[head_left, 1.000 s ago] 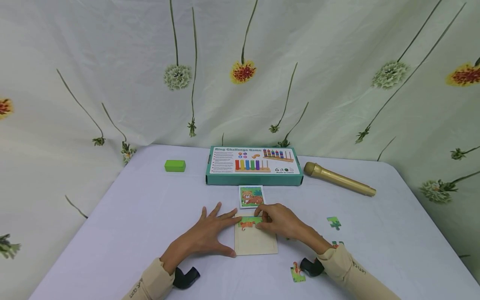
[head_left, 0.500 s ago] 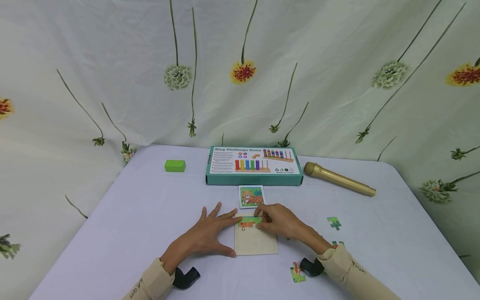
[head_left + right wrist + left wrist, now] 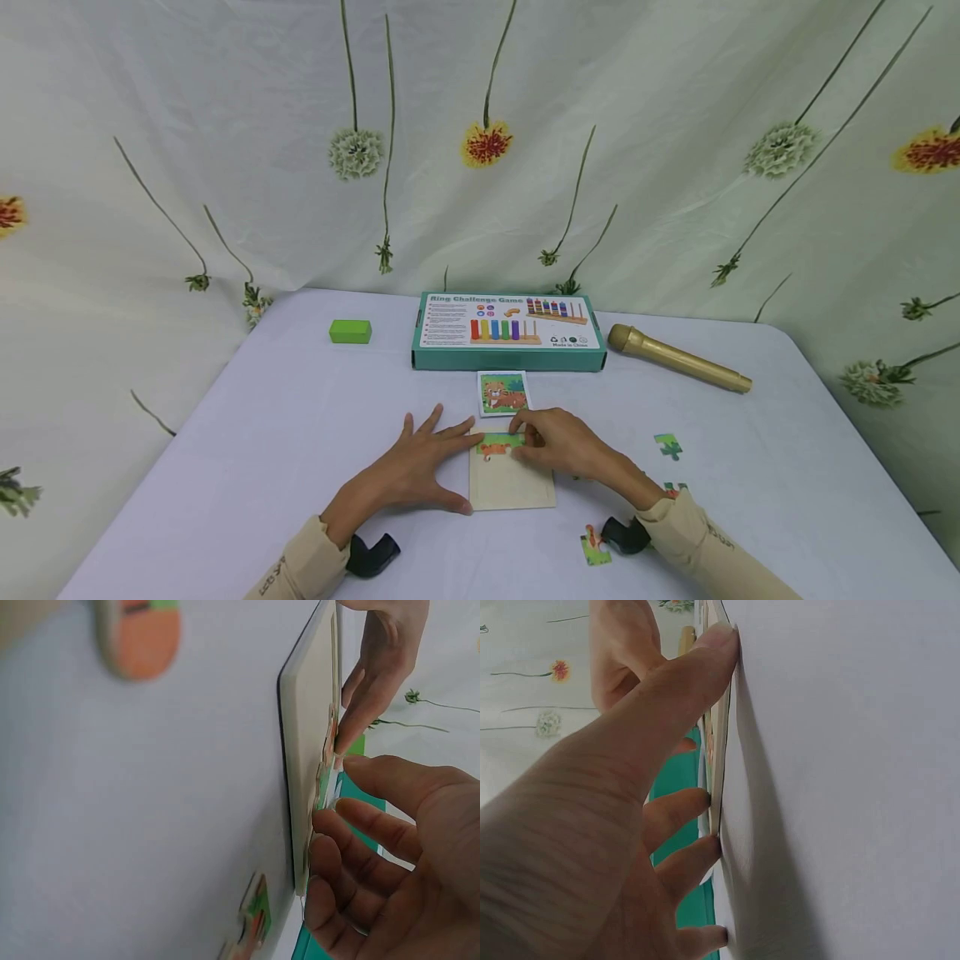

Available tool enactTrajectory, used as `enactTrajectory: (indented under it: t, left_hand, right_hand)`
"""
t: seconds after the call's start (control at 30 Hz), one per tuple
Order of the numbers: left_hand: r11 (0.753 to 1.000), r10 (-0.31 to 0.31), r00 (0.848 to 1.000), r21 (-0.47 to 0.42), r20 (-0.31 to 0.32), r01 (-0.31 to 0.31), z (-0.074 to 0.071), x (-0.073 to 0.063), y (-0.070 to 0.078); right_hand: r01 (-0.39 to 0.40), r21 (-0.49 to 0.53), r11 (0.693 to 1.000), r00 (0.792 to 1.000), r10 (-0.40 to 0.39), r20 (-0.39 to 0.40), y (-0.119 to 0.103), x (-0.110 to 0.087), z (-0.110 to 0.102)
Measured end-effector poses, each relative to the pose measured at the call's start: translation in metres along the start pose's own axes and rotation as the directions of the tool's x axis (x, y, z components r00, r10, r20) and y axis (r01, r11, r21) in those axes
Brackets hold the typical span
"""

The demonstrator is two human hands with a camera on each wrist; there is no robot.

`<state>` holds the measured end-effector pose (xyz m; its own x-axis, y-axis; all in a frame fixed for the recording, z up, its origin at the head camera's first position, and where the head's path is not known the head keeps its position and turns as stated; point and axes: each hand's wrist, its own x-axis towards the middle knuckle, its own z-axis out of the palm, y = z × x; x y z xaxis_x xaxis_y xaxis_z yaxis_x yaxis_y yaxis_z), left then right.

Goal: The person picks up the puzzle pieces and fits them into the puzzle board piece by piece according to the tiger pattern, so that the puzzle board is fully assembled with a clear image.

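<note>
A pale wooden puzzle board (image 3: 513, 492) lies flat on the table, with joined tiger puzzle pieces (image 3: 494, 449) along its top left. My left hand (image 3: 418, 468) is spread along the board's left side, the thumb at its lower corner and a fingertip touching the pieces. Over the board's upper right, my right hand (image 3: 566, 442) pinches a green puzzle piece (image 3: 323, 787) between thumb and forefinger, its other fingers curled. The hand partly hides that piece. Just above the board, a picture card (image 3: 504, 393) shows a tiger.
Loose puzzle pieces lie on the right: a green one (image 3: 668, 447), one (image 3: 595, 547) near the front, others partly behind my right arm. A teal game box (image 3: 510, 358) stands behind the card, between a green block (image 3: 350, 332) and a gold microphone (image 3: 678, 358).
</note>
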<state>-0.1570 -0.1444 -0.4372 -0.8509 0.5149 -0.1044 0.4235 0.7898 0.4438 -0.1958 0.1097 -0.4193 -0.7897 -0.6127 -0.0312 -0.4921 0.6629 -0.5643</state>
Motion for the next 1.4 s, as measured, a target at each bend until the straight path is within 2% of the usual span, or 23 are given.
enactTrajectory:
  t: [0.37,0.8,1.13,1.4]
  left_hand:
    - [1.0,-0.004,1.0,-0.012,0.002,0.004,0.0,-0.001,0.001]
    - [1.0,-0.003,1.0,-0.023,0.004,0.003,-0.001,-0.001,0.002]
    - [1.0,-0.008,1.0,-0.025,0.011,0.008,0.0,-0.002,0.001]
    - [1.0,-0.004,1.0,-0.025,0.006,0.004,0.0,-0.001,0.001]
  right_hand:
    - [0.005,0.029,1.0,0.995,-0.003,-0.098,0.01,-0.02,-0.014]
    - [-0.031,0.05,0.998,0.984,0.039,-0.172,0.044,-0.053,-0.038]
    - [-0.086,0.026,0.996,0.968,0.09,-0.235,0.073,-0.08,-0.054]
    - [-0.147,0.02,0.989,0.958,0.148,-0.247,0.086,-0.093,-0.061]
